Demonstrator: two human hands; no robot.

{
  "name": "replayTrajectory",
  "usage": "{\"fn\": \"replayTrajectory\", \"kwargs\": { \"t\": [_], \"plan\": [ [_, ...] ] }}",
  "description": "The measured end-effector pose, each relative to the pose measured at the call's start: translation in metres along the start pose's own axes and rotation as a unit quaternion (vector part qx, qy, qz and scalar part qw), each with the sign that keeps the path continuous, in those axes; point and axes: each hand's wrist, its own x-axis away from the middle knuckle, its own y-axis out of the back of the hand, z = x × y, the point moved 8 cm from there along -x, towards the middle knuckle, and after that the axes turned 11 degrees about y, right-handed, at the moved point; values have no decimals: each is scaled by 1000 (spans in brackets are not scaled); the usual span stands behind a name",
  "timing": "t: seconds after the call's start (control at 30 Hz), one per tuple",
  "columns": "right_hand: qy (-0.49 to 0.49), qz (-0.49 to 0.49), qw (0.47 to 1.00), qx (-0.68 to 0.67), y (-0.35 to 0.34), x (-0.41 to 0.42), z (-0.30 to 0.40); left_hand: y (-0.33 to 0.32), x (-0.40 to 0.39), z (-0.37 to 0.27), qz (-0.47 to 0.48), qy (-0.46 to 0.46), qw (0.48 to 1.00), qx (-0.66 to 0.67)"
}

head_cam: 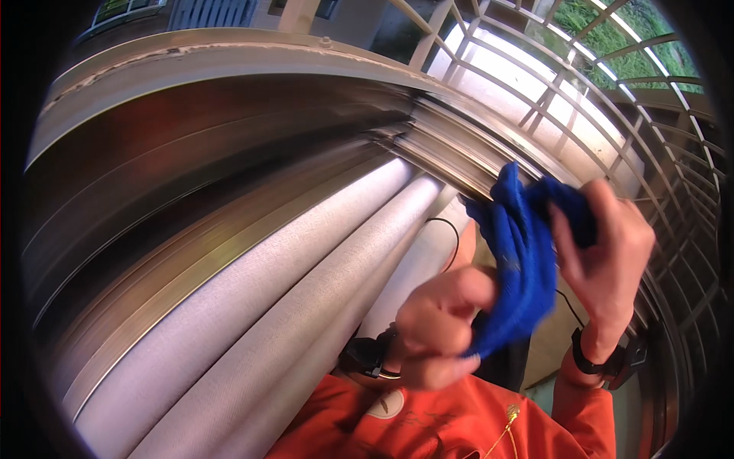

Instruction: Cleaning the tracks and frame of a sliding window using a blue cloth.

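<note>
A crumpled blue cloth (522, 258) hangs between my two hands, in front of the metal sliding-window track (459, 146). My left hand (444, 321), slightly blurred, has its fingers closed on the cloth's lower edge. Higher up, my right hand (613, 246) pinches the other end between thumb and fingers. Folds run lengthwise through the fabric, and its upper tip overlaps the sill and track. Each wrist bears a black strapped device, the right one (608, 361) seen more plainly.
A pale curtain (246, 310) falls in long folds at left, beside the dark sliding window pane (172, 155) and its metal frame. Beyond the track stands a metal window grille (550, 86), with grass (590, 23) outside. A thin black cord (457, 235) loops near the curtain.
</note>
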Motion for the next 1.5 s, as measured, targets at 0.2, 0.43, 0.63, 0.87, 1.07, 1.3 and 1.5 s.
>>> {"fn": "replayTrajectory", "kwargs": {
  "t": [0.2, 0.43, 0.63, 0.87, 1.07, 1.3, 1.5],
  "plan": [
    [-255, -213, 924, -188, 21, 28, -61, 1, 21, 38, 41, 224, 960, -161],
    [43, -1, 995, -94, -83, -35, 11, 46, 74, 115, -209, 402, 888, -81],
    [128, 16, 991, 36, -152, -68, 32, 66, 79, 124, -236, 335, 900, -146],
    [123, 107, 983, 80, -162, -61, 28, 76, 81, 126, -240, 368, 889, -128],
    [43, 241, 964, -106, -175, -94, 5, 67, 81, 131, -217, 389, 886, -131],
    [-173, 391, 799, -422, -199, -82, 1, 66, 88, 139, -216, 405, 883, -94],
    [-191, 341, 836, -384, -211, -70, 12, 69, 84, 134, -205, 417, 875, -138]
  ]
}}
